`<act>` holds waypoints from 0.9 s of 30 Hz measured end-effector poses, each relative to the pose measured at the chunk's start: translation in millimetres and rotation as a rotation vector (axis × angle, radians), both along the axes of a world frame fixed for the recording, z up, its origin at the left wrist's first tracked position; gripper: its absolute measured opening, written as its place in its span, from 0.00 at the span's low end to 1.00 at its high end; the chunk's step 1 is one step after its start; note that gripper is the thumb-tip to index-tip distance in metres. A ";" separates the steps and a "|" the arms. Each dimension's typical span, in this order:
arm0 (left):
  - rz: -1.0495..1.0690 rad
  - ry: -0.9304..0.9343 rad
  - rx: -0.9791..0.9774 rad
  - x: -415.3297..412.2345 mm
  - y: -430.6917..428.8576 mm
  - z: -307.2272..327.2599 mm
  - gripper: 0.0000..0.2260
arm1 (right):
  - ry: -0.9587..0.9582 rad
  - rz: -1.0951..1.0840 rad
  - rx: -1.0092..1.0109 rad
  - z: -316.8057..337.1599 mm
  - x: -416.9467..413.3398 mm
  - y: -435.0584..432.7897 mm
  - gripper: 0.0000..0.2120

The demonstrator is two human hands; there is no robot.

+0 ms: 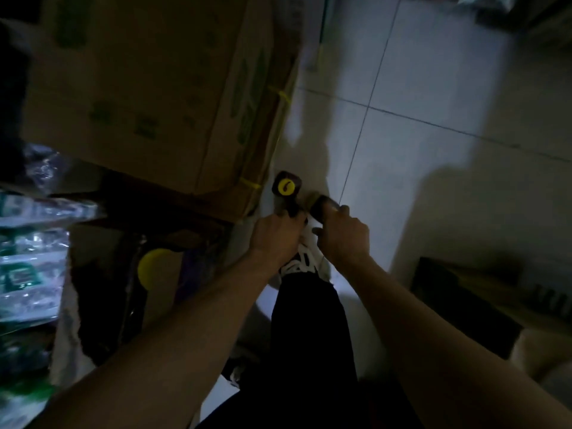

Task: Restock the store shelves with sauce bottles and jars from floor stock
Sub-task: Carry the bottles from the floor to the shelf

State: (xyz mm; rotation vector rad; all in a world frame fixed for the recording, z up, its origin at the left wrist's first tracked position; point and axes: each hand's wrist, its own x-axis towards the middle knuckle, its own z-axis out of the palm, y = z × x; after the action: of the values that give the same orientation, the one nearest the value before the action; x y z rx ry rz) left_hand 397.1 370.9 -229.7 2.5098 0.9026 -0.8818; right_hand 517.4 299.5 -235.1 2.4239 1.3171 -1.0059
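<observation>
The picture is dim and partly blurred. The left hand (276,236) curls round the lower body of a dark yellow-capped bottle (286,186), held low over the tiled floor (433,88) just beside the corner of a big cardboard carton (130,88). The right hand (344,233) grips a second bottle (322,204) — dark, tilted, its top too blurred to read — touching or nearly touching the first. The carton, bound with yellow straps (250,183), crowds the left side. Below it lie plastic-wrapped packs (28,267) and a round yellow lid (154,267) among dark clutter. Under the hands shows a white-and-black shoe (305,262) and a black trouser leg (309,329). A dark box (458,301) sits on the floor to the right — well apart from the bottles.
</observation>
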 end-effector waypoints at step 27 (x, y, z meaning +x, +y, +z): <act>-0.223 -0.237 0.158 -87.1 74.3 695.8 0.13 | 0.091 -0.101 0.493 660.7 2.0 -3.4 0.11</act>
State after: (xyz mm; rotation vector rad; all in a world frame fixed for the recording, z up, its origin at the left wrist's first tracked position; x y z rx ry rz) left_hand 310.0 445.2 466.1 2.8184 0.6483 -0.5750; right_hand 519.4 296.1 425.6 2.8524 1.6515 -0.9081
